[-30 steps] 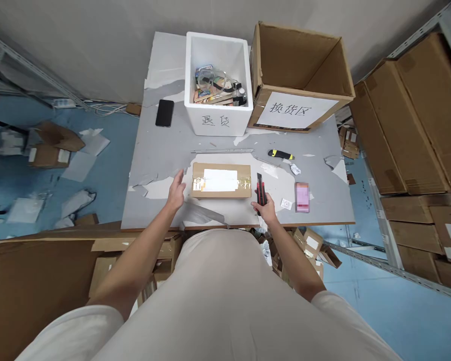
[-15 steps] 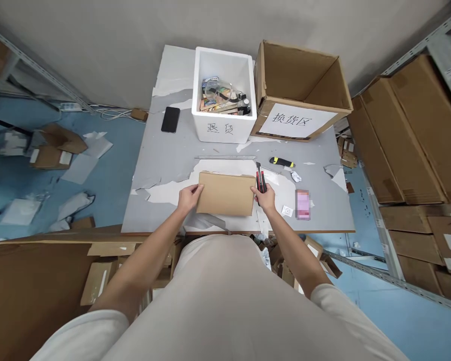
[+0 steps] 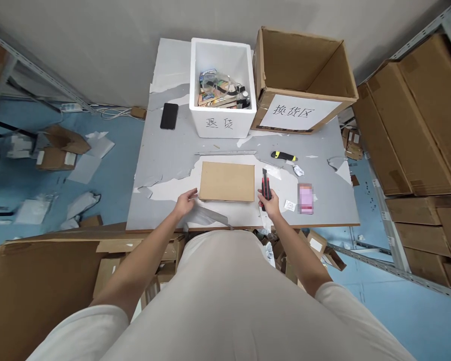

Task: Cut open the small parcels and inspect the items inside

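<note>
A flat brown cardboard box (image 3: 227,181) lies on the worn grey table (image 3: 153,145), between my two hands. My left hand (image 3: 185,202) is just off its lower left corner, fingers apart and holding nothing. In my right hand (image 3: 270,203), to the right of the box, is a red and black utility knife (image 3: 266,184) pointing away from me. Beyond that hand lies a second knife, a yellow and black utility knife (image 3: 283,156), beside a crumpled bit of paper (image 3: 298,170).
A white foam box (image 3: 223,124) holding assorted items and a large open cardboard box (image 3: 308,113) stand at the back. A black phone (image 3: 169,116) lies left, a blurred pink item (image 3: 305,198) right. Shelves of cartons (image 3: 417,125) flank the right side.
Both hands have let go of the cardboard box, which now rests on the table slightly farther from me. My right hand still carries the utility knife.
</note>
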Demonstrator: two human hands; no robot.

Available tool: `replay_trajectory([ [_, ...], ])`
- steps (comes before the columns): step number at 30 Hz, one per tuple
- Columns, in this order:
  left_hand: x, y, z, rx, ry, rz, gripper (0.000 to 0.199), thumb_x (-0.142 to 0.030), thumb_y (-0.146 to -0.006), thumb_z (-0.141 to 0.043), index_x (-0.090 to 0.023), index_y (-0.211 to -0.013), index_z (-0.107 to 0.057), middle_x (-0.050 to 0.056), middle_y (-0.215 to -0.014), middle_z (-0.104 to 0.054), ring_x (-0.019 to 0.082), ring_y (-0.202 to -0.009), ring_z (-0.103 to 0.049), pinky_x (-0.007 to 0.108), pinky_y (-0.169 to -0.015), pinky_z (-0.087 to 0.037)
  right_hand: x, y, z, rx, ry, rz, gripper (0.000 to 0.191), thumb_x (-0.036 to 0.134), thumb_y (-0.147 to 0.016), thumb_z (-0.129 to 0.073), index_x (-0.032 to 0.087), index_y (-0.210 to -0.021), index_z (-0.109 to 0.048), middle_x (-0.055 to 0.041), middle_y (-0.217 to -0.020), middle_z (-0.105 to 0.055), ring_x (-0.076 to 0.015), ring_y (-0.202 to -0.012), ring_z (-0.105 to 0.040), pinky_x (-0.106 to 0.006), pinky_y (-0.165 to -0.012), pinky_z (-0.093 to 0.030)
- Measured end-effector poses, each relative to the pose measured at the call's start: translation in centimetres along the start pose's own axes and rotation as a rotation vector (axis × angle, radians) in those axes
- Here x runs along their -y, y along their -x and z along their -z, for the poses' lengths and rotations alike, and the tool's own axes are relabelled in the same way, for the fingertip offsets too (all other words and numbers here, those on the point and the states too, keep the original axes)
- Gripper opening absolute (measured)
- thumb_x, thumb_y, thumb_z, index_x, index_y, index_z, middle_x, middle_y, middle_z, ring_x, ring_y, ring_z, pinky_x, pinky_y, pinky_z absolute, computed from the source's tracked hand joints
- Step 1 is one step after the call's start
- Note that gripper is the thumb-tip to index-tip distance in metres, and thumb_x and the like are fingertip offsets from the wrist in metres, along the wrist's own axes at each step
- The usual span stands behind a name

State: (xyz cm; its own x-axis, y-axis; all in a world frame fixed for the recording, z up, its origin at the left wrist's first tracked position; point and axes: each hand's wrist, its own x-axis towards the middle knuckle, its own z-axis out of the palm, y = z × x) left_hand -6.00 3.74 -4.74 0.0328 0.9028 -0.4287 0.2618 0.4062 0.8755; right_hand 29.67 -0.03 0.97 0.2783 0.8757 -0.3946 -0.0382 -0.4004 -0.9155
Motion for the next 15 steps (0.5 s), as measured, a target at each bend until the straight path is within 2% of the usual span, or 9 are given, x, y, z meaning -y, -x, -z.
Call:
replay_trajectory([
  [1, 0.8, 0.6, 0.0, 0.016, -0.026, -0.008, 0.066, -0.035, -0.065, -0.066, -0.013, -0.126, -0.058, 0.017, -0.131, -0.058, 0.028, -0.113, -0.061, 0.046, -0.100, -0.045, -0.8, 0.8, 0.3, 0.007, -0.007, -0.020, 0.049, 0.045, -0.058, -0.075, 0.021, -0.093, -0.049, -0.0046, -0.105, -0.066, -0.0036, -0.043, -0.046, -0.023, -0.040, -0.040],
  [3, 1.9, 1.4, -0.4, 0.054, -0.045, -0.031, 0.070, -0.038, -0.061, -0.069, -0.013, -0.125, -0.058, 0.016, -0.133, -0.057, 0.029, -0.117, -0.057, 0.047, -0.102, -0.043, -2.4, 2.1, 0.3, 0.027, -0.016, -0.054, 0.052, 0.040, -0.056, -0.076, 0.021, -0.096, -0.050, -0.0013, -0.095, -0.067, -0.0045, -0.042, -0.045, -0.023, -0.039, -0.040],
  [6, 2.0, 1.8, -1.4, 0.088, -0.073, -0.095, 0.061, -0.046, -0.068, -0.064, -0.013, -0.119, -0.062, 0.013, -0.127, -0.062, 0.028, -0.117, -0.058, 0.045, -0.104, -0.042, -3.9, 2.9, -0.6, 0.030, -0.007, -0.089, 0.053, 0.038, -0.054, -0.077, 0.021, -0.096, -0.049, 0.0080, -0.066, -0.058, -0.0070, -0.042, -0.045, -0.022, -0.040, -0.039],
  [8, 1.5, 1.7, -1.9, 0.068, -0.122, -0.127, 0.053, -0.048, -0.074, -0.058, -0.013, -0.113, -0.065, 0.013, -0.120, -0.066, 0.027, -0.111, -0.061, 0.044, -0.102, -0.043, -4.1, 2.8, -1.5, -0.003, 0.012, -0.097, 0.051, 0.040, -0.054, -0.076, 0.022, -0.093, -0.047, 0.0113, -0.057, -0.050, -0.0080, -0.041, -0.045, -0.022, -0.039, -0.039],
  [11, 0.3, 2.0, -1.8, 0.019, -0.187, -0.155, 0.050, -0.049, -0.077, -0.053, -0.013, -0.108, -0.068, 0.012, -0.111, -0.070, 0.027, -0.103, -0.065, 0.042, -0.097, -0.047, -3.1, 2.4, -2.0, -0.063, 0.045, -0.064, 0.048, 0.045, -0.057, -0.074, 0.021, -0.089, -0.046, 0.0110, -0.058, -0.048, -0.0078, -0.041, -0.046, -0.021, -0.039, -0.038],
  [15, -2.5, 3.6, -1.1, -0.063, -0.313, -0.218, 0.046, -0.051, -0.080, -0.052, -0.015, -0.101, -0.071, 0.009, -0.100, -0.073, 0.024, -0.088, -0.067, 0.034, -0.085, -0.051, -0.1, 1.8, -1.3, -0.099, 0.129, 0.031, 0.045, 0.049, -0.060, -0.073, 0.021, -0.085, -0.048, 0.0093, -0.059, -0.050, -0.0078, -0.041, -0.048, -0.021, -0.038, -0.038],
])
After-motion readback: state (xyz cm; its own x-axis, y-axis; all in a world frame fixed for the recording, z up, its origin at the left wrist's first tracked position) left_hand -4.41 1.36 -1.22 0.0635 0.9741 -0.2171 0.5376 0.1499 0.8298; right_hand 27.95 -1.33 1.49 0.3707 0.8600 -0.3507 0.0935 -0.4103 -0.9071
